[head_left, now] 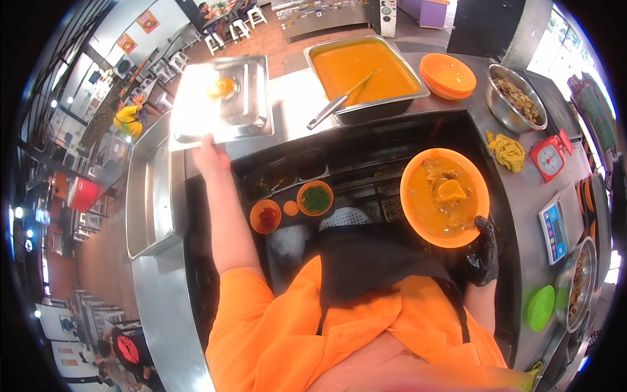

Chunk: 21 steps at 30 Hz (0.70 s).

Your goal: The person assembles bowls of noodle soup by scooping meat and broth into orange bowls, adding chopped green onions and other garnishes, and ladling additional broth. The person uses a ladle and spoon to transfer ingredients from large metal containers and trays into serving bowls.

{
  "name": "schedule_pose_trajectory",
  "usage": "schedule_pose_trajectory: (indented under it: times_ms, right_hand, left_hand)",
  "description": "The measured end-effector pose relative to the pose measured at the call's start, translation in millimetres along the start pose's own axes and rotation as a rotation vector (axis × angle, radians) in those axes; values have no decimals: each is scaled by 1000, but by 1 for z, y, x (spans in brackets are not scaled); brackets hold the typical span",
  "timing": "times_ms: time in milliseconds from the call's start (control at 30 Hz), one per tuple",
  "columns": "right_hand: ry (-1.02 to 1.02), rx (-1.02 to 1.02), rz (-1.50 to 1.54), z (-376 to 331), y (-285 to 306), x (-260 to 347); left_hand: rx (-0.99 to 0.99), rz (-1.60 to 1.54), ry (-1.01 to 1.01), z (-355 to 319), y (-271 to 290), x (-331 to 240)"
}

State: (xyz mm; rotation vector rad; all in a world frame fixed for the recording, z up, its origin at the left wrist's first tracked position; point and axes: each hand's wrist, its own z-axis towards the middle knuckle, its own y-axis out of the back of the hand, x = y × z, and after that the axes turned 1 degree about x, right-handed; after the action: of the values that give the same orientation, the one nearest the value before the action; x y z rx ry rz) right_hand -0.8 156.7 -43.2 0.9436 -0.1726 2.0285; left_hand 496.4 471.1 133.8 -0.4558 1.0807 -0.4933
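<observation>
My right hand (pixel 482 253), in a black glove, grips the near right rim of an orange bowl (pixel 413 220). The bowl is filled with orange-brown curry with chunks of meat in it. My bare left hand (pixel 212 159) reaches forward to the near edge of a shiny metal pan lid (pixel 251 101), with fingers closed at that edge; glare washes out part of them. Right of the lid stands a deep metal pan (pixel 385 108) of orange curry, with a ladle (pixel 330 111) resting in it, its handle over the near rim.
Stacked orange bowls (pixel 447 73), a steel bowl of brown food pieces (pixel 498 108), a yellow cloth (pixel 506 151), a red dial scale (pixel 547 157) and a digital scale (pixel 555 228) line the right counter. Small bowls of red (pixel 257 225) and green (pixel 315 212) garnish sit in the dark recess before me.
</observation>
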Motion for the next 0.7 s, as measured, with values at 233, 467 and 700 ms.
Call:
schedule_pose_trajectory:
  times_ms: [233,467,700]
  right_hand:
    - [-146,-41,207,-8,-1,8]
    - [-355,-146,821,11,-6,40]
    - [-385,-196,666,6,-2,60]
  left_hand:
    - [565,543,-421,32,-138,9]
    - [1109,1209,-1249,16,-214,76]
    - [1416,1196,-1410,36,-205,128]
